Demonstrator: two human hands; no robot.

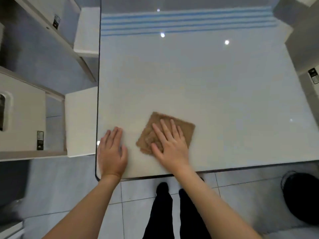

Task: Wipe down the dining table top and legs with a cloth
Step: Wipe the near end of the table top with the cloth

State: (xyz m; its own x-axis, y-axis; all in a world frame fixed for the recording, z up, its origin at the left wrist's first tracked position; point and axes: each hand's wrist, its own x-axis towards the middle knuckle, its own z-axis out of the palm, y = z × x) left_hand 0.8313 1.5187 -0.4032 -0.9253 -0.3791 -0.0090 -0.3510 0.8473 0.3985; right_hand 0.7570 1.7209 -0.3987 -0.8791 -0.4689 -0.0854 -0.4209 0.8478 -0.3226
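Fingers [165, 130] of my right hand [170, 145] lay spread, pressed flat on the brown cloth [183, 130] near the table top's [215, 94] front left corner. My left hand [112, 153] rested flat beside it, fingers seemingly together, though blurred.

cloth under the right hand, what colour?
Light brown, plain fuzzy cloth; right hand pressing it. Head view.

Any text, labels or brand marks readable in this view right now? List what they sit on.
No text is readable.
Dark tag on the near left chair: too blurred to read.
Dark tag on the far left chair: too blurred to read.
Dark tag on the right chair: too blurred to read.
Brown cloth and table top: no print visible.
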